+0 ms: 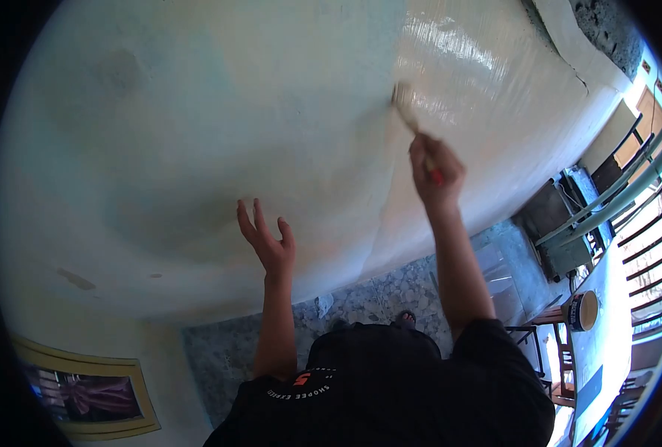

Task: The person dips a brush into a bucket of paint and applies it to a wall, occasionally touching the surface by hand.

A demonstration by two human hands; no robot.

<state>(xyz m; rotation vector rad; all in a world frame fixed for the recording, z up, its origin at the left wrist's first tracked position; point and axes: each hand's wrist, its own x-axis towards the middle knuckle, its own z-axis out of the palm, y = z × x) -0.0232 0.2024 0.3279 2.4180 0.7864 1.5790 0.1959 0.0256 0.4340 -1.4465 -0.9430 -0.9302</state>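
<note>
Black cloth of the shirt (390, 387) is nearest, well below the brush (404, 104); drips could spot it if the bristles are overloaded. Past it, on the mottled floor (376, 294), 1 foot (408, 318) shows below the brush. Liquid landing there could make the footing slick, and a slip would jerk the stroke astray.

The left hand (274, 249), below and left of the brush, has its fingers spread and holds nothing. Whether it touches the wall (271, 112) I cannot tell; leaning on a damp part might smear it.

The right hand (439, 175) has its grip wrapped around the brush handle, with a bit of red showing. A slippery handle or loose grip could let the brush twist or fall.

The blurred bristles are at the border between matte wall, left of the brush, and a glossy patch (457, 59) above and right of it. Uneven pressure might leave streaks. Farther up and right of the brush, a crack (584, 80) runs near rough grey material (606, 30); bristles dragged across could snag or loosen flakes.

Farthest, below and right of the brush, a bucket (580, 311) is at the edge of the pale surface (603, 335). Its support is unclear, so a knock might tip it.
</note>
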